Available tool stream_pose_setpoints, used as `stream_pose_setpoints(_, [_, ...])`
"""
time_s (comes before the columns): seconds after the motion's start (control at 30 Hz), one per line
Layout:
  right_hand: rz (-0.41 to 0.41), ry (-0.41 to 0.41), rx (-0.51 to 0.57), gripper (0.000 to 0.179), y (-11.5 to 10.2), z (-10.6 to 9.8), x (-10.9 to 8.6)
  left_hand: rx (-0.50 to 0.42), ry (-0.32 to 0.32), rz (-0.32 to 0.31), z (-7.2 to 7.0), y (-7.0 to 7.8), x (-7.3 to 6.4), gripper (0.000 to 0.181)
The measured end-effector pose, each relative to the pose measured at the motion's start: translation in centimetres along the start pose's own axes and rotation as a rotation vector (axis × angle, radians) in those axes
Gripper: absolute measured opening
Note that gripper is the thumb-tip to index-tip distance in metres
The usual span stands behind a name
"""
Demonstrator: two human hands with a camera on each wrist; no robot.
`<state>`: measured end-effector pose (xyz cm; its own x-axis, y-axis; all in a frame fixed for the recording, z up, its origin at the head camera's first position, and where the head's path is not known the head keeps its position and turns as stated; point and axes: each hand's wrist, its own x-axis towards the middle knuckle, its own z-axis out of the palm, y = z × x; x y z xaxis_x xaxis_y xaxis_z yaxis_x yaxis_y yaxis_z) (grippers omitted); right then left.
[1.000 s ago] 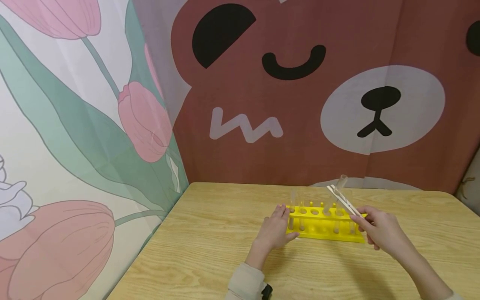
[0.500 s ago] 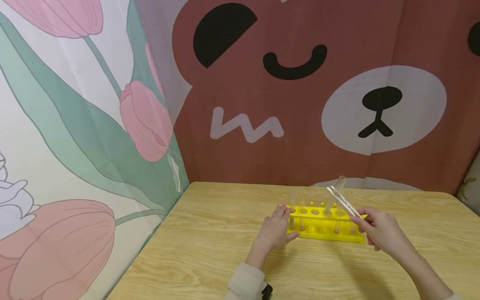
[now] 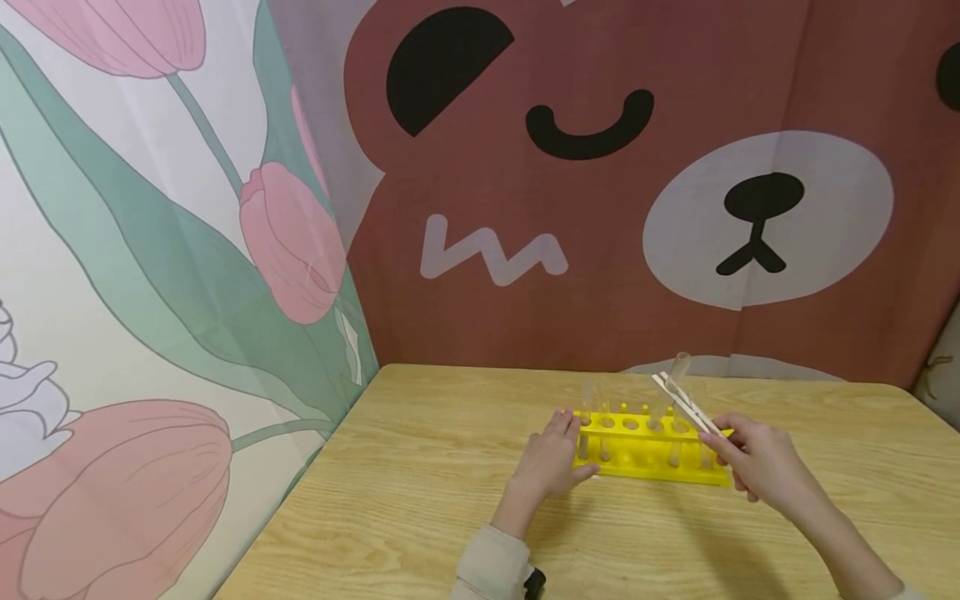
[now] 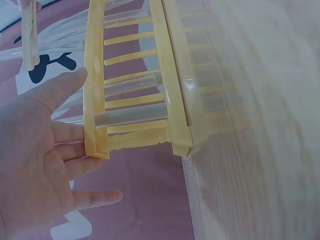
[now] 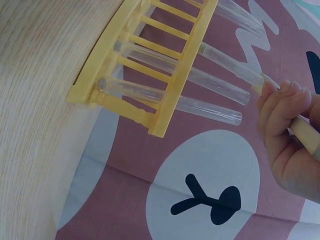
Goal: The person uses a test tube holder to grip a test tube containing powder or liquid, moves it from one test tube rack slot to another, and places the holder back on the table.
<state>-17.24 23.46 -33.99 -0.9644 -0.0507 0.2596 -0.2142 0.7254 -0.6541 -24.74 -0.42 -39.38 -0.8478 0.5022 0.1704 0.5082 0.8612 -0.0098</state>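
A yellow test tube rack (image 3: 652,474) stands on the wooden table, with clear test tubes (image 3: 605,404) upright near its left end and more tubes (image 5: 210,107) at its right end. My left hand (image 3: 547,462) touches the rack's left end; in the left wrist view its thumb and fingers lie at the edge of the top plate (image 4: 94,75), little finger held out straight. My right hand (image 3: 765,458) pinches a wooden test tube clamp (image 3: 701,414). The clamp grips a tilted test tube (image 3: 681,365), whose lower part overlaps a hole in the rack's top plate.
The wooden tabletop (image 3: 390,492) extends on both sides of the rack. Behind it hangs a brown cloth (image 3: 487,325) printed with a bear, and a tulip-print cloth (image 3: 150,333) covers the left side. Short yellow pegs line the rack's back.
The top of the clamped test tube has shifted very slightly left and stands a little more upright. The left hand stays at the rack's end.
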Motion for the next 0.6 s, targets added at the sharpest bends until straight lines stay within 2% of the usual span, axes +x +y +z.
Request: stream_pose_setpoints(0.6, [0.009,-0.003,-0.011,0.027,0.21,0.02,0.08,-0.001,0.008,0.003,0.00,0.13,0.12,0.073])
